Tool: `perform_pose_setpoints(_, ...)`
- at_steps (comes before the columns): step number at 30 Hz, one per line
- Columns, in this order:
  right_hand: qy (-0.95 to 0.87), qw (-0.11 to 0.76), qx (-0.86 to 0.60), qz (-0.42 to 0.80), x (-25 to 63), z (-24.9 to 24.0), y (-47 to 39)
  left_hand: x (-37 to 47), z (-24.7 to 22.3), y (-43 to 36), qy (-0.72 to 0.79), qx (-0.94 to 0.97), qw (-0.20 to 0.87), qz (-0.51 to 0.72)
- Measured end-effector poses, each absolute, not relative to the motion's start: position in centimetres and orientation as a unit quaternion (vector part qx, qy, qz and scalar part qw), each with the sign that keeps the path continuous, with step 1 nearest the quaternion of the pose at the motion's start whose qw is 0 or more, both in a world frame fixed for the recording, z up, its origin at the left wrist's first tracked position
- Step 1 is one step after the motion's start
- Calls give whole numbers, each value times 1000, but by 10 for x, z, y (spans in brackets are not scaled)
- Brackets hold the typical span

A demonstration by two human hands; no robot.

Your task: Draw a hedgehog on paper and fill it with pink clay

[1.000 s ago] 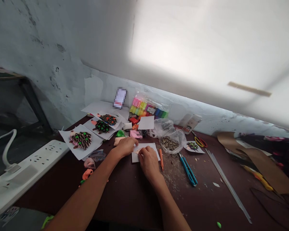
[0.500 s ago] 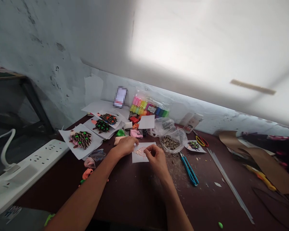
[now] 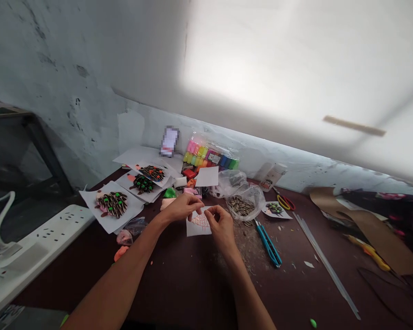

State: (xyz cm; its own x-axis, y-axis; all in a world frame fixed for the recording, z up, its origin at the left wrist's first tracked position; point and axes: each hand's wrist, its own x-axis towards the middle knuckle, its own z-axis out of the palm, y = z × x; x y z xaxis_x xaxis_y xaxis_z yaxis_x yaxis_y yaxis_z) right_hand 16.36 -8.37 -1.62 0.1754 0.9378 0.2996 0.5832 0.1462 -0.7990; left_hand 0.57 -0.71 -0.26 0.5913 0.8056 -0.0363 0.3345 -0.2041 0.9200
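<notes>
1. The left hand [image 3: 183,208] was over the upper left of the card [image 3: 194,231], palm down, its fingers curved toward the right hand [image 3: 223,225]. Whether its grip was closed, or had anything in it, could not be told.
2. The right hand hung at the card's right edge, thumb and forefinger bent toward each other. Their tips were too small to tell whether that grip met, or pinched a scrap of something.
3. The two sets of fingertips were near each other, with a narrow gap between them.
4. The card lay flat on the tabletop [image 3: 179,284], below and between the hands, its right part covered by the right hand. On it was a pale pink shape [image 3: 200,222] marked with lines.
5. Near the right hand, seeds [image 3: 240,206] lay in a clear bag [image 3: 258,197], with the blue snips [image 3: 268,243] just this side of it.
6. A cream lump [image 3: 167,203] lay just beside the left hand.
</notes>
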Motion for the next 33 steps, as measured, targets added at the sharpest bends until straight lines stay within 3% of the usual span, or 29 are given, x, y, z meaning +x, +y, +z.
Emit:
perform_pose_setpoints(5, -616, 456, -621, 167, 159, -6, -73, 8, -4, -10, 297, 643, 645, 289)
perform_pose_setpoints(13, -613, 491, -539, 304, 160, -4, -59, 2, -6, -4, 341, 532, 670, 389)
perform_pose_setpoints(16, -639, 445, -569, 264, 161, -8, -66, 2, -10, 0, 358, 550, 646, 391)
perform_pose_setpoints(19, -702, 336, -612, 141, 163, -13, -78, 5, -18, 3, 395, 574, 608, 380)
perform_pose_setpoints(24, -763, 194, -617, 14, 165, -21, -94, 9, -24, 5, 467, 674, 459, 343)
perform_pose_setpoints(28, -789, 149, -596, -17, 162, -26, -97, 9, -24, 3, 482, 756, 348, 272)
perform_pose_setpoints(33, -796, 120, -592, -35, 159, -29, -97, 11, -26, 1, 491, 790, 296, 220)
